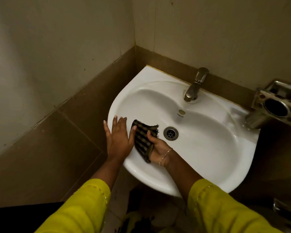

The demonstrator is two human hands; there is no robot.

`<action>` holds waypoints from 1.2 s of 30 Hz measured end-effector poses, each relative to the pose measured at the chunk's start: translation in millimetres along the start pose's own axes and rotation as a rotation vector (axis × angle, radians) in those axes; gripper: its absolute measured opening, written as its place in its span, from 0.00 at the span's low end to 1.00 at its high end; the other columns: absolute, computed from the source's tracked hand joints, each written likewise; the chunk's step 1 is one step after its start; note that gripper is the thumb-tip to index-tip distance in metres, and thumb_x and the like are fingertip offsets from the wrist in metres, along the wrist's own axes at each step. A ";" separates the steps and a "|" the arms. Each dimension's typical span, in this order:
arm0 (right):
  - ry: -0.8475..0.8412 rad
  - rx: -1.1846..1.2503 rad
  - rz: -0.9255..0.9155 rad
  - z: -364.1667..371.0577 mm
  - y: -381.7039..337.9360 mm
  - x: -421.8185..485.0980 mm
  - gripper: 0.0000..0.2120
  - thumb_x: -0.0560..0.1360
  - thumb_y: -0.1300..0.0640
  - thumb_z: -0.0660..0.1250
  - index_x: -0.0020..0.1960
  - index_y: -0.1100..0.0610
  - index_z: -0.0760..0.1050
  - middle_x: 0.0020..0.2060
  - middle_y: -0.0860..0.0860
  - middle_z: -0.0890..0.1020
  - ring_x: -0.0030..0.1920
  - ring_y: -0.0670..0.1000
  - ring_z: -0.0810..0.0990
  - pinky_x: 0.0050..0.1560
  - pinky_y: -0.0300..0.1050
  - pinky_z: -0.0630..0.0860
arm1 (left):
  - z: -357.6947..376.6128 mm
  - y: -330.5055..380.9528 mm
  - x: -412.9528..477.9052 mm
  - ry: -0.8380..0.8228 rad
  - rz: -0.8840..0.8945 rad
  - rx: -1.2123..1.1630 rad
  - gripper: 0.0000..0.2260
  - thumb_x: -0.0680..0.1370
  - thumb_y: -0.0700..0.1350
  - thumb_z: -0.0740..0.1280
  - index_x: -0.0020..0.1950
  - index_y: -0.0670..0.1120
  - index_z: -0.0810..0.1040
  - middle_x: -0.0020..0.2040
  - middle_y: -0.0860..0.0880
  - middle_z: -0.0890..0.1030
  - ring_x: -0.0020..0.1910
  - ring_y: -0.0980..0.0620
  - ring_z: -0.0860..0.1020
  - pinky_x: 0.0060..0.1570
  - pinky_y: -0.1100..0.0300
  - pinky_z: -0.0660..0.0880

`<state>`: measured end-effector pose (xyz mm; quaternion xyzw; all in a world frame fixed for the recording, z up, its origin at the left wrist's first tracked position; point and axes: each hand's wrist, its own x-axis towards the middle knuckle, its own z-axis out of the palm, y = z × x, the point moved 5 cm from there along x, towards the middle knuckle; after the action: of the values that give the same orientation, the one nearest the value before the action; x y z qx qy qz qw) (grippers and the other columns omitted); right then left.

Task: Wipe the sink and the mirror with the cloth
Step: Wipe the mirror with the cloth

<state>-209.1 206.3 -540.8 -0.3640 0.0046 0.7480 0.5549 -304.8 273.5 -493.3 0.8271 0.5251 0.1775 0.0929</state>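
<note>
White sink [208, 148] | right hand [158, 147] grips cloth [142, 140] | left hand [118, 137] flat, open | tap [194, 84] behind

A small bathroom is showing itself: a white sink [208, 148] is sitting in the tiled corner, tap [194, 85] at one o'clock.

Sink [200, 148]: glossy white, with a silver-grey metal drain ring [170, 133]
Cloth [142, 140]: dark brown to black, crossed by olive-tan stripes in a check pattern, frayed dark edge
Tap [196, 84]: dull brushed silver with a brownish cast
Sleeves [225, 209]: bright yellow-green, plain
Bracelet [165, 156]: thin gold chain
Wall tiles [84, 125]: matt brown below, pale beige-cream plaster above
Metal holder [274, 106]: tarnished silver, black round opening
</note>
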 end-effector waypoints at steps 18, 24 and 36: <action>-0.385 0.272 -0.611 174.0 -141.1 -68.1 0.39 0.51 0.53 0.82 0.60 0.63 0.76 0.58 0.60 0.79 0.56 0.58 0.80 0.54 0.53 0.77 | -206.2 96.5 124.7 0.432 0.388 0.039 0.36 0.77 0.63 0.37 0.72 0.38 0.61 0.73 0.38 0.62 0.74 0.43 0.54 0.71 0.47 0.37; -0.399 0.146 -0.907 252.8 -211.1 -136.4 0.37 0.52 0.49 0.81 0.59 0.57 0.77 0.57 0.57 0.81 0.57 0.57 0.79 0.54 0.53 0.76 | -313.9 155.6 175.3 0.680 0.554 -0.013 0.36 0.78 0.63 0.38 0.72 0.38 0.60 0.73 0.37 0.61 0.74 0.42 0.53 0.71 0.48 0.41; -0.255 0.180 -1.853 365.0 -326.3 -327.0 0.14 0.70 0.53 0.66 0.55 0.48 0.75 0.59 0.46 0.77 0.62 0.50 0.75 0.66 0.51 0.70 | -466.4 251.1 235.3 1.038 0.765 -0.087 0.33 0.79 0.62 0.41 0.70 0.39 0.62 0.71 0.36 0.65 0.73 0.41 0.58 0.70 0.44 0.52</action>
<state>-95.1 211.3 36.7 -0.0940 -0.2900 0.0394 0.9516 -186.6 362.1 67.1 0.7580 0.1621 0.5961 -0.2095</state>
